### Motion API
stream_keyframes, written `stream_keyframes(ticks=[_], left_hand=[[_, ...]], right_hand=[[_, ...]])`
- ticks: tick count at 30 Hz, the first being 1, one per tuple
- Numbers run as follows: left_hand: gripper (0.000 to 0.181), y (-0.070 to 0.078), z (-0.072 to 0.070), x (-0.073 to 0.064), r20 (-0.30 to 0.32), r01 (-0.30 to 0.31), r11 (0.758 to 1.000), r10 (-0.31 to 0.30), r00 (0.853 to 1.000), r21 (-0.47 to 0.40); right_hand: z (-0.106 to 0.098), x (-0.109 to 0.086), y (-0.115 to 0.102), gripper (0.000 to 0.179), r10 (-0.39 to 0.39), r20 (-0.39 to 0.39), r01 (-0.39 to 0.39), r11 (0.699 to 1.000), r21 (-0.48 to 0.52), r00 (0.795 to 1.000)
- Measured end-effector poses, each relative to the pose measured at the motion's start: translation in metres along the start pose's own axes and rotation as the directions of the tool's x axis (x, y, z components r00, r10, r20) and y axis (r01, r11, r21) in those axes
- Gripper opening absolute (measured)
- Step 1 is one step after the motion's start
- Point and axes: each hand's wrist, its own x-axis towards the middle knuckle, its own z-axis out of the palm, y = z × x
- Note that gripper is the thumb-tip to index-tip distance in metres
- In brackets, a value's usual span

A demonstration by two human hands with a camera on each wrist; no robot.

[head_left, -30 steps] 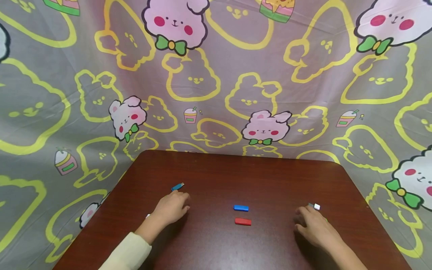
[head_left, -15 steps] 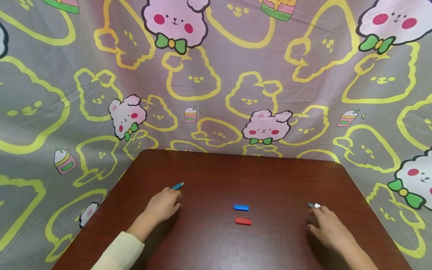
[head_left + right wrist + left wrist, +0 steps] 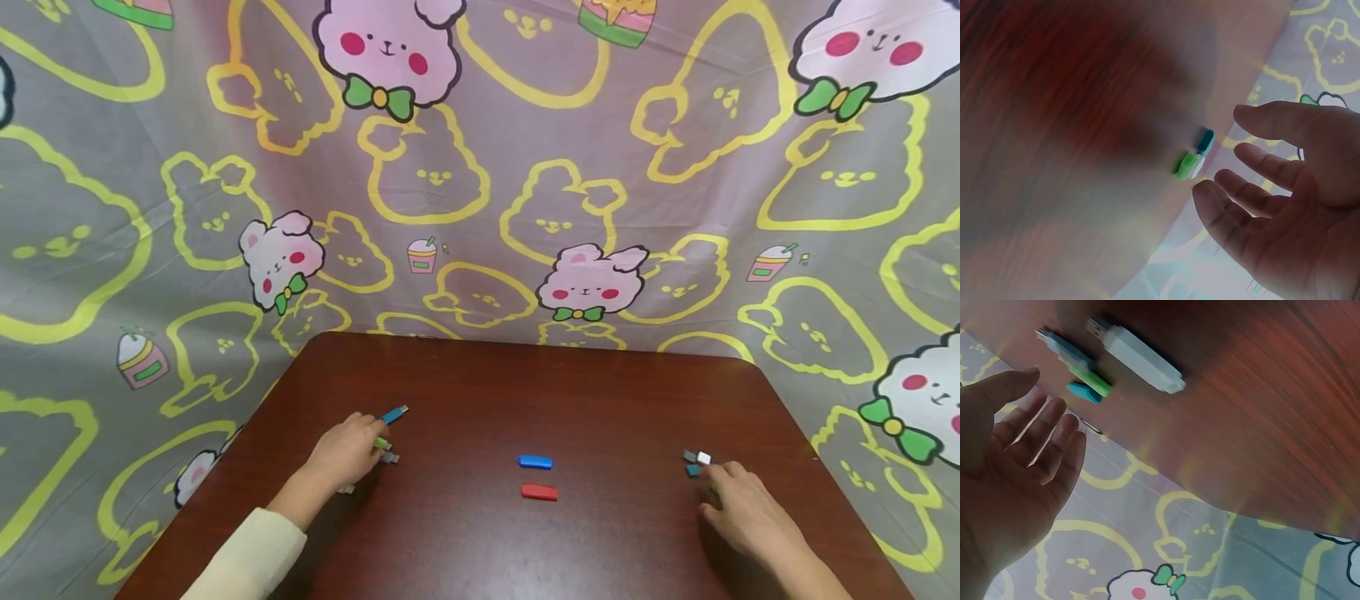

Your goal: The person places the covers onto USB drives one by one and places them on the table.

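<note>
My left hand [image 3: 348, 450] hovers over the left side, fingers loosely bent and holding nothing. Around it lie USB sticks: a blue one [image 3: 393, 414] beyond the fingertips, a green one [image 3: 382, 443] and a grey one [image 3: 388, 457] partly under them. In the left wrist view a white USB stick [image 3: 1144, 359] lies beside these. On the right, my right hand [image 3: 753, 508] is held with fingers apart and nothing in them. Near its fingertips are small caps: grey [image 3: 689, 456], white [image 3: 703, 458], blue [image 3: 693, 471] and green [image 3: 1185, 165]; the hand partly covers the green one in the head view.
A blue bar-shaped piece [image 3: 536, 462] and a red one [image 3: 539, 492] lie one behind the other mid-table, between the hands. The dark brown table [image 3: 480, 383] has rounded far corners. A patterned cloth [image 3: 480, 250] hangs around its back and sides.
My left hand has drawn to the left, uncovering the green and grey USB sticks. My right hand has shifted right and nearer, uncovering the blue cap. The middle pieces stay put.
</note>
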Motion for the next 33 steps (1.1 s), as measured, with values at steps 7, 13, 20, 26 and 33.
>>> stream_keyframes(ticks=[7, 13, 20, 26, 33], left_hand=[[0.021, -0.013, 0.003, 0.000, 0.021, -0.003, 1.000, 0.002, 1.000, 0.012], [0.022, -0.018, 0.008, 0.003, 0.042, -0.003, 1.000, 0.003, 0.999, -0.006], [0.021, -0.021, 0.010, 0.007, 0.082, -0.007, 1.000, 0.007, 0.997, -0.002], [0.022, -0.022, 0.010, 0.008, 0.126, -0.005, 1.000, 0.005, 0.992, -0.005], [0.021, -0.024, 0.011, 0.011, 0.135, -0.015, 1.000, 0.014, 0.991, 0.006]], right_hand=[[0.001, 0.003, 0.010, 0.037, 0.017, 0.041, -0.016, 1.000, -0.007, 0.999], [0.006, 0.004, 0.014, 0.031, -0.024, -0.014, 0.024, 1.000, -0.015, 1.000], [0.008, 0.005, 0.016, 0.028, -0.029, -0.020, 0.029, 1.000, -0.010, 0.999], [0.009, 0.008, 0.017, 0.024, -0.022, -0.001, 0.022, 1.000, -0.012, 1.000], [0.009, 0.010, 0.019, 0.021, -0.038, 0.011, 0.039, 0.999, -0.023, 0.999]])
